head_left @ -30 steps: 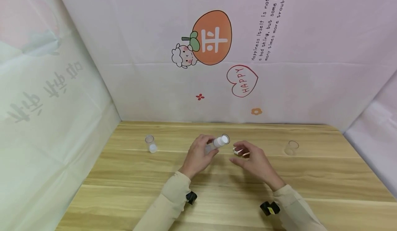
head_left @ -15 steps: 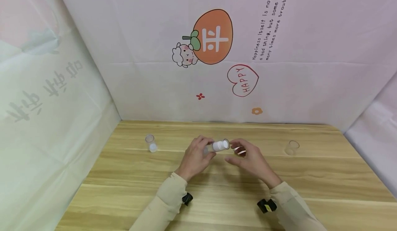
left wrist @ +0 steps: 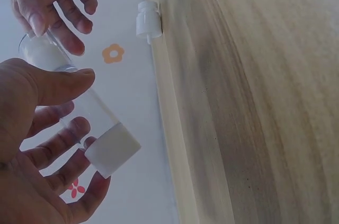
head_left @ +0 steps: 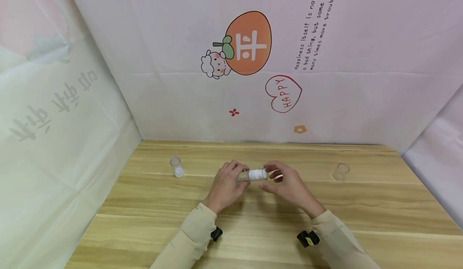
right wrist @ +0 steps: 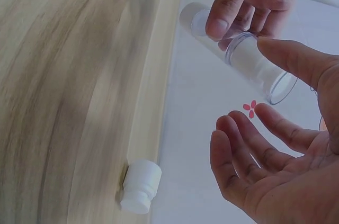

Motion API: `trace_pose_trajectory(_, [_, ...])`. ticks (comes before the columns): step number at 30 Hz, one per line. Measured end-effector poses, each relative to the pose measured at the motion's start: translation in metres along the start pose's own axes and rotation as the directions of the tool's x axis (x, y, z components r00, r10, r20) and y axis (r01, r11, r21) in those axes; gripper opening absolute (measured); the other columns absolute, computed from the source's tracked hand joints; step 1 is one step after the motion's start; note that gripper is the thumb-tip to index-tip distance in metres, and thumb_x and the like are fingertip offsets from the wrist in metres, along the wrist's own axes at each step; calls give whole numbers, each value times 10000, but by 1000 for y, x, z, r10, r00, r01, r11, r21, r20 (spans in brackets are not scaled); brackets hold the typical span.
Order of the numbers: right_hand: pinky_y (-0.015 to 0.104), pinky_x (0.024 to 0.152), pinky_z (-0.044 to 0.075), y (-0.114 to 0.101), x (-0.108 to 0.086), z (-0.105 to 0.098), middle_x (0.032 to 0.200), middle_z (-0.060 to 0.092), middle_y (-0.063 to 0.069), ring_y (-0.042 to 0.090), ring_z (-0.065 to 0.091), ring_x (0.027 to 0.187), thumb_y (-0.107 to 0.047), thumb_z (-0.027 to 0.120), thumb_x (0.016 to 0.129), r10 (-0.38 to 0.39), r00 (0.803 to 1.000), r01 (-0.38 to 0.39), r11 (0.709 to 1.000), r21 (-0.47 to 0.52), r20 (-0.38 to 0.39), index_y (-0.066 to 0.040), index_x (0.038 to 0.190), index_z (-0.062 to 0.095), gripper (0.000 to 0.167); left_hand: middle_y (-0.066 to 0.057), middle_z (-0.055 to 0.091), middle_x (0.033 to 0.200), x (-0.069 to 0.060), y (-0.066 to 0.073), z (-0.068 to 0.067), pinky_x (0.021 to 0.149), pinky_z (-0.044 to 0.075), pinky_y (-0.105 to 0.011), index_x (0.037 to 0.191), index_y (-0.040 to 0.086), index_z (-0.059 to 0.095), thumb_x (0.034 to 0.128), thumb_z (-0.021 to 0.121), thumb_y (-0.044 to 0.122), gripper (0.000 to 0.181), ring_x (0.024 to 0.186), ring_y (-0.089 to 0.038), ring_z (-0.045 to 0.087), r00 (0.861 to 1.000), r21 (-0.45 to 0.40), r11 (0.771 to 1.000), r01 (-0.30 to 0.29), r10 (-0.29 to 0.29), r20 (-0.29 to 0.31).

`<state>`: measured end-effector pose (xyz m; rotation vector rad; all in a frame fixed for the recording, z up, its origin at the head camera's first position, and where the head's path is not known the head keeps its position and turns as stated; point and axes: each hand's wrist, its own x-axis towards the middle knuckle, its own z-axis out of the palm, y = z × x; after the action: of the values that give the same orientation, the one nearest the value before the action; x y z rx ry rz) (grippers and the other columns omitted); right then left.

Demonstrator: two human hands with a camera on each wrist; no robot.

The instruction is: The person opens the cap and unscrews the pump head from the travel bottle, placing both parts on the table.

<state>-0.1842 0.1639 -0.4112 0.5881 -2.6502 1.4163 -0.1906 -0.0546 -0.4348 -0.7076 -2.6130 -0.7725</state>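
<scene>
Tilted nearly level, a clear bottle [head_left: 244, 176] with a white base [left wrist: 113, 150] is gripped round its body by my left hand [head_left: 225, 185]. Its other end has a white part under a clear cap [right wrist: 262, 70], pointing toward my right hand [head_left: 288, 184]. The right thumb lies against that cap in the right wrist view, while the other fingers are spread below it, not closed round it. A small white pump-like piece [left wrist: 149, 21] is on the wooden table beyond the hands; the right wrist view shows this white piece [right wrist: 141, 186] too.
A clear container with a white part [head_left: 177, 168] is on the table at the left. At the right is a clear, empty-looking cup or cap [head_left: 341, 172]. Printed cloth [head_left: 173, 108] hangs behind the table [head_left: 144, 217] and at both sides.
My left hand has tipped the bottle from slanting upward to nearly level. My right hand has moved left, up to its capped end.
</scene>
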Motion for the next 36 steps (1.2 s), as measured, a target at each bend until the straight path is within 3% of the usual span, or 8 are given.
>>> trace_pose_trajectory(13, [459, 811, 567, -4, 2, 2, 1067, 704, 109, 287, 664, 936, -70, 839, 822, -8, 1000, 8, 1000, -14, 16, 13, 1165, 657, 397, -13, 639, 1124, -2, -1, -1, 835, 487, -414, 1172, 151, 698, 860, 839, 212, 348, 1037, -236, 586, 1000, 49, 999, -9, 9, 9])
trace_pose_trajectory(21, [504, 804, 565, -5, 2, 2, 1029, 705, 106, 284, 662, 913, -67, 823, 843, -16, 1000, 16, 1000, -5, 8, -5, 1135, 665, 337, -16, 631, 1119, -3, -1, -2, 835, 474, -421, 1169, 153, 703, 850, 847, 208, 355, 1039, -249, 578, 1000, 62, 998, -13, 13, 0])
trace_pose_trajectory(36, [308, 764, 563, -5, 0, 0, 1010, 708, 71, 224, 663, 903, -75, 795, 883, -22, 1000, 22, 1000, -10, 8, -47, 1106, 675, 254, -16, 619, 1143, -3, -1, -10, 897, 486, -426, 1193, 153, 689, 871, 830, 244, 363, 1033, -231, 578, 999, 45, 998, -42, 41, 14])
